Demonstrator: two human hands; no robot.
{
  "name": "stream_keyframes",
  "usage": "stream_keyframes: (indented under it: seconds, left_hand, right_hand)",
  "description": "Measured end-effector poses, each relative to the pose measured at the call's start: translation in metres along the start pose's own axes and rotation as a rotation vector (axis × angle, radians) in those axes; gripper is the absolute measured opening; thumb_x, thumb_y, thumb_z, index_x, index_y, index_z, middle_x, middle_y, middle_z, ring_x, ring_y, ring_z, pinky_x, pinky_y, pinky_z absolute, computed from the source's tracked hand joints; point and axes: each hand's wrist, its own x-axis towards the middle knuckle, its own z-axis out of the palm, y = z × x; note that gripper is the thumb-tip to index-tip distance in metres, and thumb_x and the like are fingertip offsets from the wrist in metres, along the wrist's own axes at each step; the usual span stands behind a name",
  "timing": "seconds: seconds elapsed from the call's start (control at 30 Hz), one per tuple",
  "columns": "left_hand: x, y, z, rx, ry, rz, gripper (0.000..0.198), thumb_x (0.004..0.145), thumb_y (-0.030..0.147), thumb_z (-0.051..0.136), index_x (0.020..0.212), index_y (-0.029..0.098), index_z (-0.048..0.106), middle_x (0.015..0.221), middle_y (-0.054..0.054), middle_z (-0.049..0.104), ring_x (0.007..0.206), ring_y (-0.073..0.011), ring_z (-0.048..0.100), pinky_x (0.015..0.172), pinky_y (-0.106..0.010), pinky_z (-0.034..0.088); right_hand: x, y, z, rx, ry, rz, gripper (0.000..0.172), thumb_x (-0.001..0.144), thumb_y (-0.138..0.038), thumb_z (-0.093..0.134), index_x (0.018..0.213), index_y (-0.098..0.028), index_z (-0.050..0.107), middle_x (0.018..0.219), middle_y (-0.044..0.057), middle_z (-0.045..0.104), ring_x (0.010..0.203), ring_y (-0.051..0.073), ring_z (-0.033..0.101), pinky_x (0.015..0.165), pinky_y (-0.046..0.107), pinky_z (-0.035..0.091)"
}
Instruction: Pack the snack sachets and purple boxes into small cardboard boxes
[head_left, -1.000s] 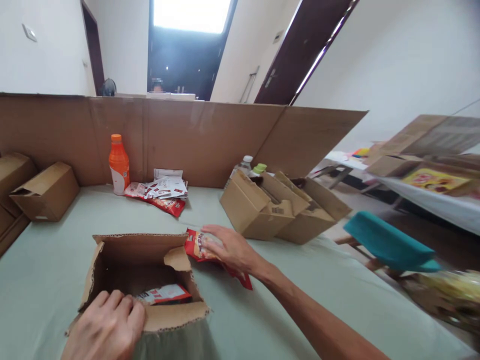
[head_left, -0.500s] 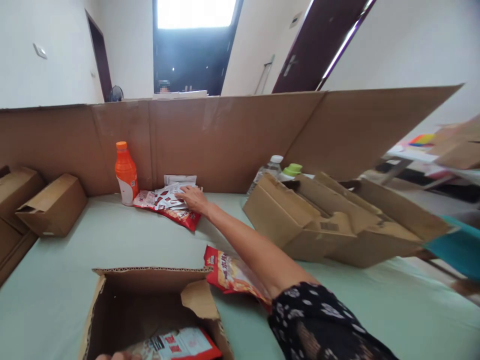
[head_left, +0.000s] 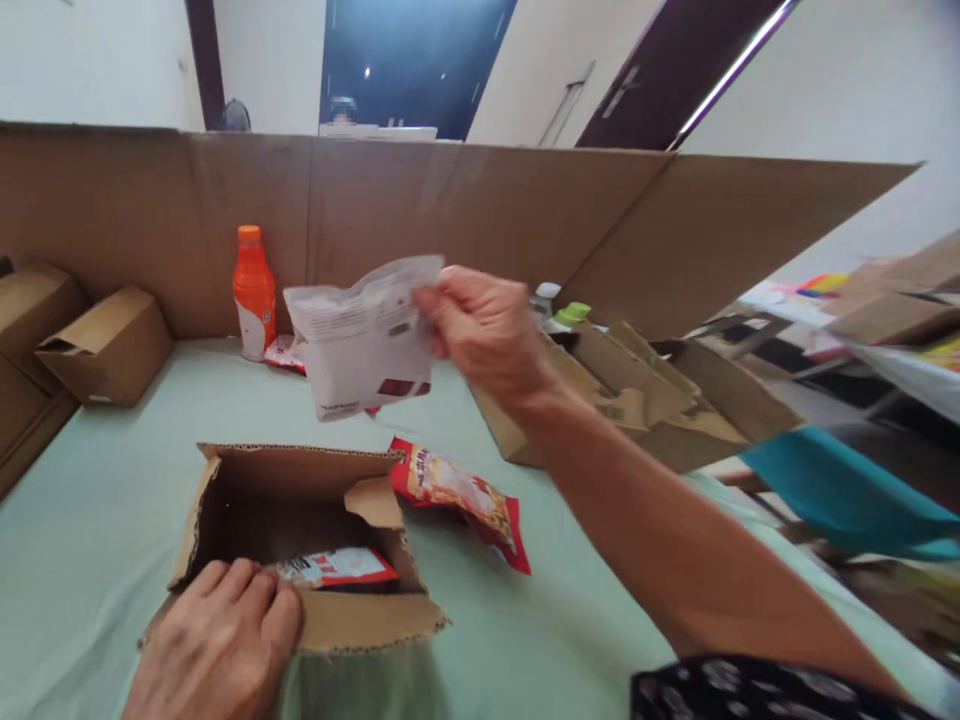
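A white printed packet (head_left: 360,345) hangs in the air, its upper right corner pinched by my right hand (head_left: 484,325). Below it stands an open cardboard box (head_left: 292,475) with a red and white packet (head_left: 341,567) inside. My left hand (head_left: 225,630) is wrapped over the box's near left edge, fingers bent over the rim. Right of the box lies a red snack bag (head_left: 465,495) on the green cloth. An orange bottle (head_left: 253,295) stands at the back, with a red and white packet (head_left: 285,354) at its foot, partly behind the held packet.
Open cardboard boxes (head_left: 622,390) stand at the right, with a clear bottle and a green-capped bottle (head_left: 571,316) behind them. More boxes (head_left: 112,340) are at the left. A cardboard wall (head_left: 390,200) runs along the back. A person's head shows far behind it.
My right hand has lifted a white packet from the pile at the back and drawn it nearer. My left hand shows more fully at the box. The view has tilted down.
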Motion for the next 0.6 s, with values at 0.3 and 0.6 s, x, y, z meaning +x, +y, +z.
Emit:
stream_keyframes:
  seconds: [0.3, 0.6]
  left_hand:
    - [0.009, 0.008, -0.009, -0.023, -0.076, -0.114, 0.026, 0.081, -0.003, 0.049, 0.078, 0.019, 0.063, 0.077, -0.005, 0.070, 0.074, -0.0245, 0.066, 0.069, -0.035, 0.048]
    - [0.003, 0.009, -0.003, -0.028, 0.002, -0.188, 0.033, 0.080, -0.001, 0.044, 0.092, 0.018, 0.068, 0.098, -0.010, 0.072, 0.084, -0.0261, 0.069, 0.076, -0.038, 0.055]
  right_hand:
    - [-0.053, -0.107, -0.017, -0.128, -0.190, -0.452, 0.023, 0.102, -0.015, 0.049, 0.091, -0.020, 0.069, 0.076, 0.000, 0.070, 0.062, 0.012, 0.062, 0.056, 0.022, 0.045]
    - [-0.073, -0.130, 0.069, -0.423, -1.131, -0.232, 0.013, 0.094, -0.015, 0.061, 0.103, -0.015, 0.070, 0.093, 0.010, 0.078, 0.086, 0.026, 0.074, 0.061, 0.028, 0.040]
